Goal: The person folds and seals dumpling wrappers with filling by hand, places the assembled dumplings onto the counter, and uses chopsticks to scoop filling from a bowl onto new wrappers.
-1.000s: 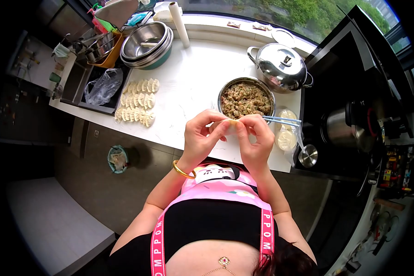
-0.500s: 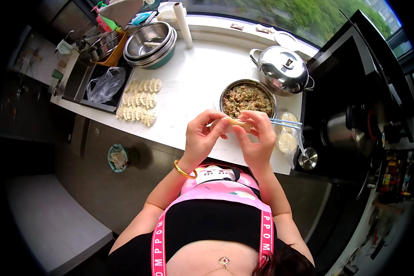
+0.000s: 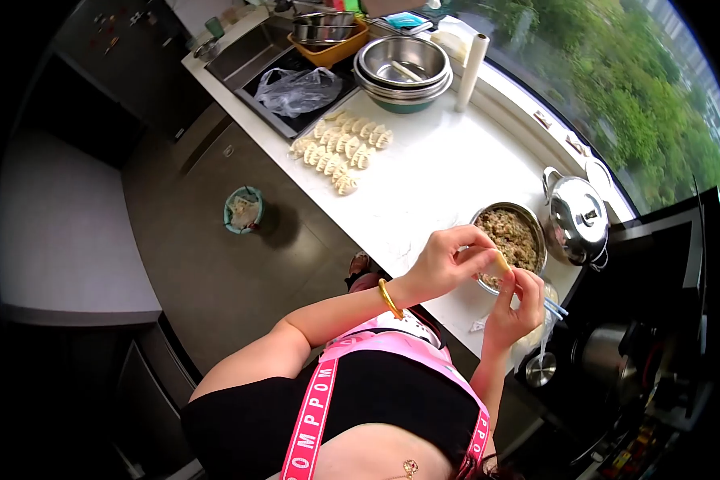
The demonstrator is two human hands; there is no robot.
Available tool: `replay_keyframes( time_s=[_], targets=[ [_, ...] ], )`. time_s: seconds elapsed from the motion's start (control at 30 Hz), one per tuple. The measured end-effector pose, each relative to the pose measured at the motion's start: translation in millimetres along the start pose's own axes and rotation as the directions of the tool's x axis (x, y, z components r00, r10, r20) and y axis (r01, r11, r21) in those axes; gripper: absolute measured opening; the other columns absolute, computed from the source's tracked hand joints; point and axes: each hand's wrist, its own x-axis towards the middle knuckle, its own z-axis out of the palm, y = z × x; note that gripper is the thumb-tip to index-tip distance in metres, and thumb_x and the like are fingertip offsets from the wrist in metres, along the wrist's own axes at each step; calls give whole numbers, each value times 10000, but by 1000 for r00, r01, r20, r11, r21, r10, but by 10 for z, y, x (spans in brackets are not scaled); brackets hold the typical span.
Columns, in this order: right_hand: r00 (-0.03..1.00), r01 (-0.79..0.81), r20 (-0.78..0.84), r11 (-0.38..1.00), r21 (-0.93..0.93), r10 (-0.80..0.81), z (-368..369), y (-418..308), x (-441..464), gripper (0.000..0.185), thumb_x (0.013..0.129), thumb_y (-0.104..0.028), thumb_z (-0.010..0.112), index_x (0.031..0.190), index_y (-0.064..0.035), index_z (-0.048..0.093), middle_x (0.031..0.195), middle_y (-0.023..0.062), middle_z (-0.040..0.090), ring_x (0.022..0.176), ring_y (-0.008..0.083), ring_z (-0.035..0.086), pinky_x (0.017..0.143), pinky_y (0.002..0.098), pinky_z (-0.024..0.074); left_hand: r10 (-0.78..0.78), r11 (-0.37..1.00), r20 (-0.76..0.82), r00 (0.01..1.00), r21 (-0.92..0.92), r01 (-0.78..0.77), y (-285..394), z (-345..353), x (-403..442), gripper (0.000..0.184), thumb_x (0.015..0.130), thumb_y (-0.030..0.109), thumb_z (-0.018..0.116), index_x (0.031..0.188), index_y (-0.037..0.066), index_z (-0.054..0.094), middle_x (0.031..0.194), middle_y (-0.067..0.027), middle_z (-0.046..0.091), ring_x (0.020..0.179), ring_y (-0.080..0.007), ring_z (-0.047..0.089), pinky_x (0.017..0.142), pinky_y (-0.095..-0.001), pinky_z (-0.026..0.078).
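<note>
Between my two hands is a small, pale dumpling point(image 3: 502, 262), pinched at its edges by the fingertips. My left hand point(image 3: 454, 260), with a gold bangle on its wrist, grips it from the left. My right hand point(image 3: 517, 310) pinches the other end, and much of the dumpling is hidden by the fingers. Just beyond them sits a steel bowl point(image 3: 545, 254) of minced filling point(image 3: 510, 238). Blue chopsticks point(image 3: 555, 308) stick out beside my right hand, near a partly hidden clear bag point(image 3: 550, 328). Several folded dumplings point(image 3: 346, 144) lie in rows farther left on the white counter point(image 3: 412, 188).
A lidded steel pot point(image 3: 574, 220) stands right of the filling bowl. At the back are nested bowls point(image 3: 404, 72), a paper roll point(image 3: 472, 74) and the sink point(image 3: 248, 56) with a plastic bag point(image 3: 298, 92) nearby. A small bin point(image 3: 244, 210) is on the floor.
My view has turned, so the counter now runs diagonally and the dumpling rows appear farther right. Both hands still hold the dumpling, which is now tilted more steeply in view.
</note>
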Motion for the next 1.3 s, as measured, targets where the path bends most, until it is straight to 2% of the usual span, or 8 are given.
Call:
replay_keyframes(
  time_s=[0.23,0.33,0.43,0.63,0.7,0.8,0.93,1.3],
  targets=[
    [993,117,-4,990,-75,-117,18,9,5,67,851,-10,679,885,15,627,822,122,628,691,217,609,599,292,503,85,992,2,996,95,-85,42,-24,-13,83,900,50,658,958,-10,660,864,-49,639,701,-70,620,552,-200,512],
    [999,52,-13,999,-15,-53,50,-19,19,69,856,-15,673,882,19,619,824,118,621,701,203,603,597,281,496,94,992,-16,995,87,-93,38,-20,-10,77,899,40,656,955,-13,657,861,-51,639,698,-70,621,549,-196,508],
    [991,-123,-10,961,249,130,80,-66,31,55,859,-4,663,874,19,615,827,109,619,716,187,603,602,265,490,74,993,3,997,97,-74,36,-28,-12,73,898,29,654,956,-15,655,869,-54,642,703,-70,622,551,-192,508],
    [998,-57,-4,997,60,58,18,-9,15,46,846,19,665,868,19,624,834,113,637,727,191,609,627,261,495,100,993,30,995,58,-102,45,13,-13,77,897,30,657,959,-16,649,888,-54,649,724,-76,630,557,-194,511],
    [991,124,-35,991,-55,-126,15,1,43,51,832,27,673,858,12,631,829,125,645,735,216,620,629,281,500,74,987,31,997,139,-77,1,5,-23,78,900,31,654,965,-12,647,890,-52,650,733,-78,633,570,-201,526],
    [996,94,-11,996,-2,-94,21,-47,65,94,823,14,691,897,13,633,848,128,644,764,230,638,622,294,513,7,1000,-3,1000,18,-7,68,29,-42,72,928,54,624,974,1,643,900,-49,653,763,-83,640,610,-217,557],
    [993,-115,51,941,319,104,16,-79,16,281,803,-12,728,1063,9,625,995,132,620,840,191,657,674,270,575,-18,997,-14,1000,-69,17,67,-37,-34,110,951,91,605,1011,1,619,907,-71,668,790,-104,653,635,-237,558],
    [992,-127,42,925,357,120,16,-1,-52,35,896,35,619,924,49,604,856,97,608,676,133,640,573,231,540,-1,996,5,1000,-91,1,80,-59,-31,162,948,137,620,1012,-13,618,935,-96,676,807,-121,659,650,-254,571]
  ],
)
